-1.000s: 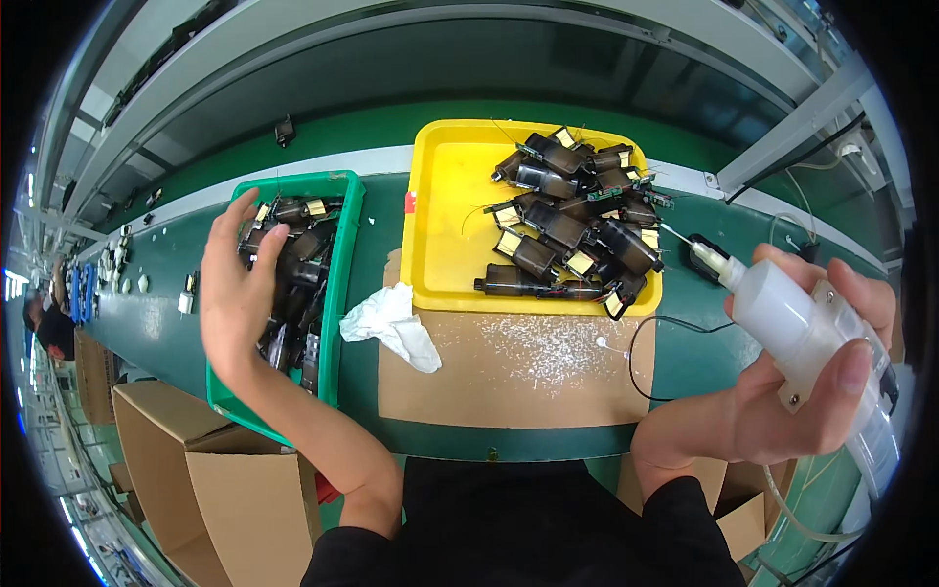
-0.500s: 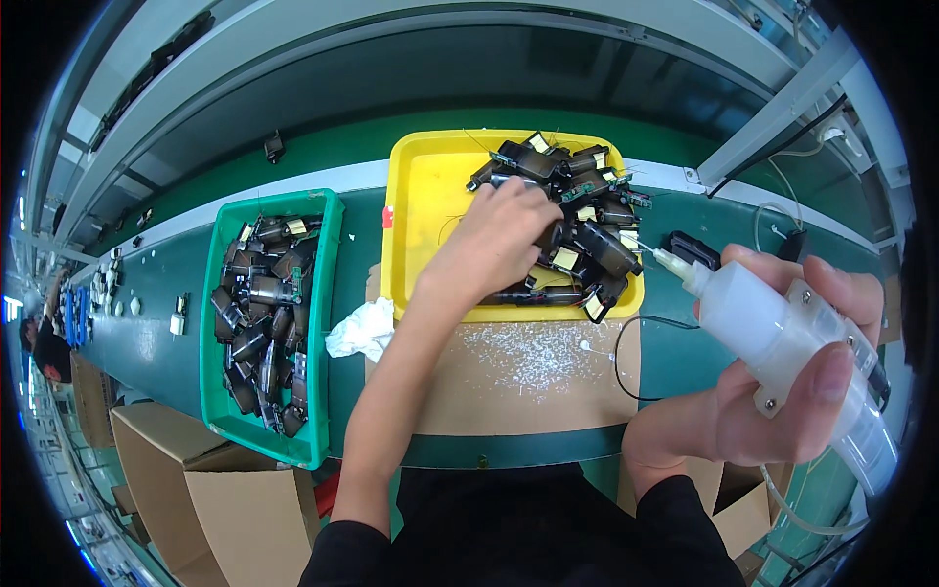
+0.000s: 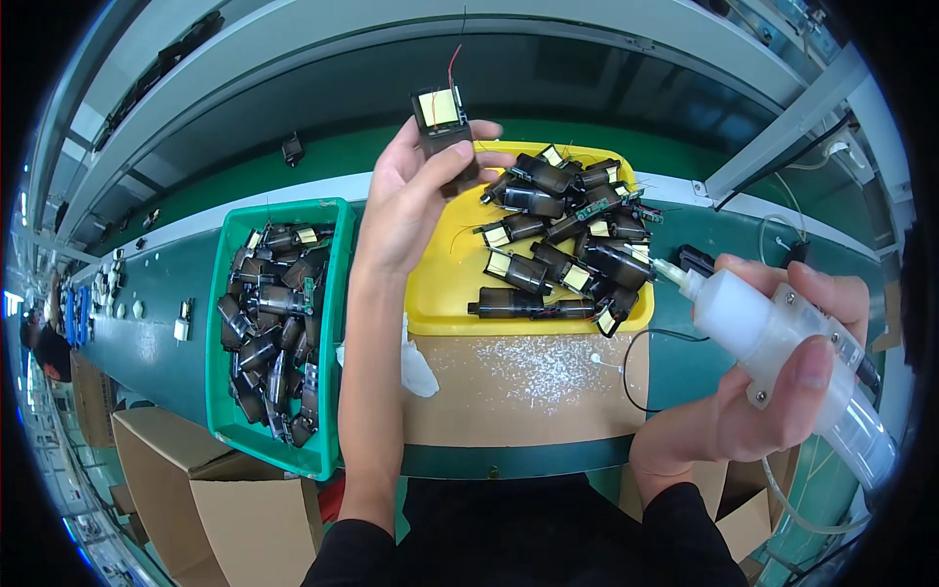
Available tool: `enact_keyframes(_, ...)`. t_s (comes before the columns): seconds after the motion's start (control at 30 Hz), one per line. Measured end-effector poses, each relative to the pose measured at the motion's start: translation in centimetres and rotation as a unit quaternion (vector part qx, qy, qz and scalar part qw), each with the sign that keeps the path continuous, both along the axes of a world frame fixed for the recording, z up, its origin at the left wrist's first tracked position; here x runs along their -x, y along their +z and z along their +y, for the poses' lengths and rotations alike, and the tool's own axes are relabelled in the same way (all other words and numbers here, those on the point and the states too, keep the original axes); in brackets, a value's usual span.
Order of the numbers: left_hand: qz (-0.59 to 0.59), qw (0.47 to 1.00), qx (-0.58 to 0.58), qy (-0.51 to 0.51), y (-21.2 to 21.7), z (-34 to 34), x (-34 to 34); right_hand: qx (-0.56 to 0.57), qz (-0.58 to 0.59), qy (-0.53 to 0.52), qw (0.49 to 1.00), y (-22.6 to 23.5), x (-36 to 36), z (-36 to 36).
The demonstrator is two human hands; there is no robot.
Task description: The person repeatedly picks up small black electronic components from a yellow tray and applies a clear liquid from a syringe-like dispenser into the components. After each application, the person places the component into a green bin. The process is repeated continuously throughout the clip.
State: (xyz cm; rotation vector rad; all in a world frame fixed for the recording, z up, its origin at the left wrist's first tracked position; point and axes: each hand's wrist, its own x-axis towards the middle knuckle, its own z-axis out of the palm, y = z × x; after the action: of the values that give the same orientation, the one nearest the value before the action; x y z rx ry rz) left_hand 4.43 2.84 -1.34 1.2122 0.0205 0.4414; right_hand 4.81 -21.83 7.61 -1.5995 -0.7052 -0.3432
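Note:
My left hand [image 3: 416, 181] is raised over the far left part of a yellow tray [image 3: 430, 303], gripping a dark translucent device casing [image 3: 445, 147]. That casing has a cream pad at its top and a thin red wire sticking up. My right hand [image 3: 773, 382] is wrapped round a white dispensing syringe [image 3: 748, 318] in a clamp holder; its tip points left at the tray's right side. Similar dark casings [image 3: 533, 203], some with cream pads and green circuit boards, lie heaped in the right part of the tray.
On the left, a green basket [image 3: 342, 254] holds many more dark casings. Cardboard [image 3: 469, 421] strewn with white bits lies before the yellow tray, a crumpled white tissue [image 3: 419, 372] on it. A black cable [image 3: 628, 367] loops at the right. Open cardboard boxes [image 3: 254, 519] stand below the bench.
My left hand has lifted a casing out of the heap, moving up and left. My right hand stays nearly in place with the syringe.

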Motion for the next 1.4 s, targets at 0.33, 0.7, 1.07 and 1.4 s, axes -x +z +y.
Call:
enact_keyframes(0.33, -0.064, 0.93, 0.188, -0.31, 0.3, -3.2, 0.2, -0.02, 0.039, -0.001, 0.999, -0.9, 0.6, 2.3)
enact_keyframes(0.7, -0.097, 0.924, 0.14, -0.342, 0.4, -3.3, 1.4, -0.036, 0.094, 0.009, 0.995, -1.2, 1.8, 3.9)
enact_keyframes(1.07, -0.124, 0.917, 0.149, -0.349, 0.3, -3.1, 1.7, -0.036, 0.087, -0.013, 0.995, -1.7, 1.8, 4.5)
enact_keyframes(1.4, -0.083, 0.954, 0.1, -0.269, 1.1, -3.5, 2.2, 0.009, 0.045, -0.001, 0.999, -2.0, 1.6, 4.2)
